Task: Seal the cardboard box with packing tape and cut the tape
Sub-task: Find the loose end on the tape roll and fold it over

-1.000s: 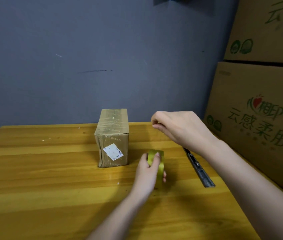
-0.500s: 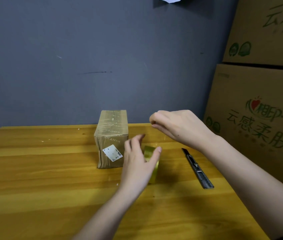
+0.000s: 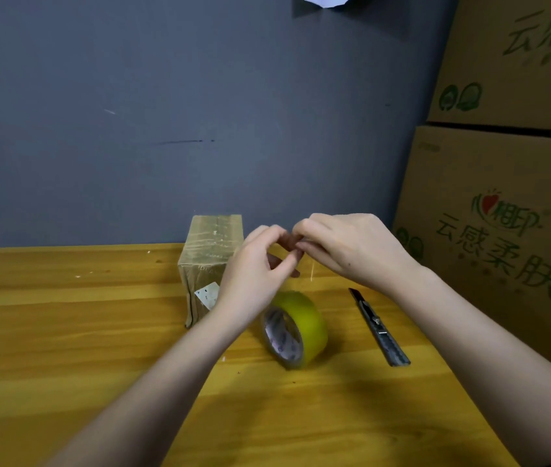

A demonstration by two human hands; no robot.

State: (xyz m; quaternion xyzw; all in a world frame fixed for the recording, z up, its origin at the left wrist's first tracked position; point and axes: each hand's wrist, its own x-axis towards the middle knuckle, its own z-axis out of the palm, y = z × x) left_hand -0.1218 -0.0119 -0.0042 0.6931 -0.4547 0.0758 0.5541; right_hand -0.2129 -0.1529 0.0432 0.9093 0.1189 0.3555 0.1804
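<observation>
A small taped cardboard box (image 3: 210, 244) stands on the wooden table (image 3: 65, 348), and my left hand hides part of its right side. In front of it, a yellowish packing tape roll (image 3: 306, 320) stands on its edge on the table, with no hand on it. Just above the roll, my left hand (image 3: 253, 274) and my right hand (image 3: 351, 247) meet fingertip to fingertip. Both pinch the clear free end of the tape, which shows only as a faint glint (image 3: 311, 271) running down toward the roll. A utility knife (image 3: 378, 328) lies on the table, right of the roll.
Two large printed cartons (image 3: 503, 230) are stacked at the right edge of the table. A grey wall (image 3: 166, 112) rises directly behind the table.
My left hand has let go of the roll and risen to my right hand's fingertips. The roll now stands alone on the table, turned to show its core.
</observation>
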